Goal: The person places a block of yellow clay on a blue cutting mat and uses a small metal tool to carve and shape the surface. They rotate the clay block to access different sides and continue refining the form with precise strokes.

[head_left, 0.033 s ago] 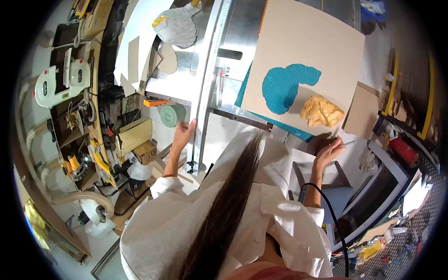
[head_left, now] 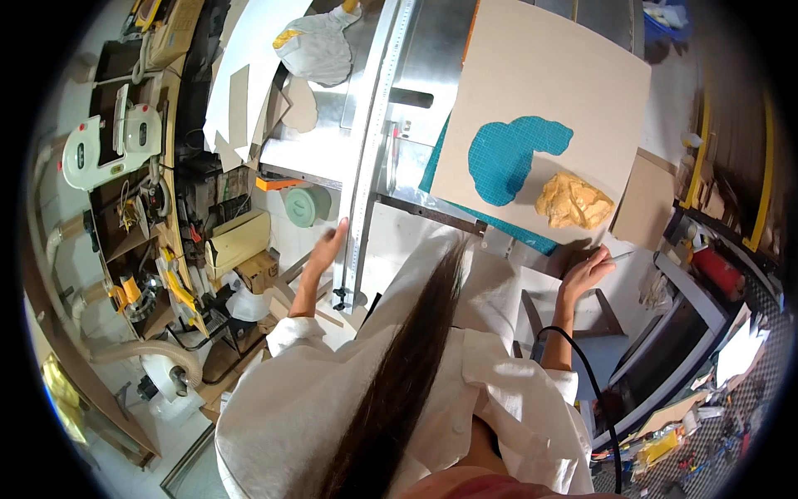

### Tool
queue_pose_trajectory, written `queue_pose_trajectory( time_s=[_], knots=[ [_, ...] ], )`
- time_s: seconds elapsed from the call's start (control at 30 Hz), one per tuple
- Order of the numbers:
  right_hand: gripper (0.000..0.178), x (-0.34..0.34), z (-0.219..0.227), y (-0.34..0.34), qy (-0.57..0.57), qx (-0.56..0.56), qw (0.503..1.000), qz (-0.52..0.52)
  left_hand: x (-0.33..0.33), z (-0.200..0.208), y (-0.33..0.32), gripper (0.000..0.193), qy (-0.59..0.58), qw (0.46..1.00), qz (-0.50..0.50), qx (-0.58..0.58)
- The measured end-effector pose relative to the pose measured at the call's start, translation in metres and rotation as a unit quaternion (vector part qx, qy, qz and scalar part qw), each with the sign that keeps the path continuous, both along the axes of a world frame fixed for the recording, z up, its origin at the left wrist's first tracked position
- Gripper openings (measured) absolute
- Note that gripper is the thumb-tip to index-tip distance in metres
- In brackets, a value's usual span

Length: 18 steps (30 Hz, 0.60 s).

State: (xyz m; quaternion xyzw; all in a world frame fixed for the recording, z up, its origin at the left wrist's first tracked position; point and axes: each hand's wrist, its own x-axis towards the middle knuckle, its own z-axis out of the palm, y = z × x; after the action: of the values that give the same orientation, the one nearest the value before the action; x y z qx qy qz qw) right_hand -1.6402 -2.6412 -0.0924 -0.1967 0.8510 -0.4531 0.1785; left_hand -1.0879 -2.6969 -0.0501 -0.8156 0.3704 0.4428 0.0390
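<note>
My left hand (head_left: 328, 245) is beside the long metal rail (head_left: 366, 137), its fingers stretched out and slightly blurred. A fingertip is at the rail's left edge; I cannot tell whether it touches. Near the board's front right corner, my right hand (head_left: 588, 270) is closed on a slim grey pen-like tool (head_left: 617, 256). The large beige board (head_left: 532, 58) lies on the metal table. On it rest a teal, gridded, curved cutout (head_left: 503, 162) and a crumpled golden-brown lump (head_left: 573, 201). A teal cutting mat (head_left: 524, 237) shows from under the board.
A grey cloth bag (head_left: 316, 51) and beige offcuts (head_left: 299, 106) lie left of the rail. A green round-lidded container (head_left: 307, 205) stands below the table edge. A grey stool (head_left: 594, 349) is near my right forearm. Crowded shelves (head_left: 170, 125) line the left.
My left hand has shifted slightly nearer to me along the rail, and its fingers look straighter. My right hand has stayed in place.
</note>
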Motion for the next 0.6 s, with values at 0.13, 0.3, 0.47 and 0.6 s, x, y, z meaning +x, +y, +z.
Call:
queue_pose_trajectory(
  time_s=[0.13, 0.3, 0.47, 0.6],
  knots=[
    [0.031, 0.002, -0.005, -0.003, -0.023, -0.036, 0.999, -0.011, -0.022, 0.006, 0.020, 0.091, -0.026, 0.999, 0.008, -0.031],
    [0.026, -0.002, -0.017, 0.003, -0.071, -0.061, 0.995, -0.028, -0.031, -0.010, 0.031, 0.062, 0.059, 0.980, 0.097, -0.165],
    [0.025, 0.005, -0.009, -0.002, -0.029, -0.068, 0.997, -0.026, -0.047, -0.002, 0.021, 0.060, 0.010, 0.976, 0.054, -0.212],
    [0.025, 0.006, -0.007, -0.005, -0.049, -0.062, 0.997, -0.025, -0.045, 0.000, 0.020, 0.061, -0.022, 0.980, 0.039, -0.194]
  ],
)
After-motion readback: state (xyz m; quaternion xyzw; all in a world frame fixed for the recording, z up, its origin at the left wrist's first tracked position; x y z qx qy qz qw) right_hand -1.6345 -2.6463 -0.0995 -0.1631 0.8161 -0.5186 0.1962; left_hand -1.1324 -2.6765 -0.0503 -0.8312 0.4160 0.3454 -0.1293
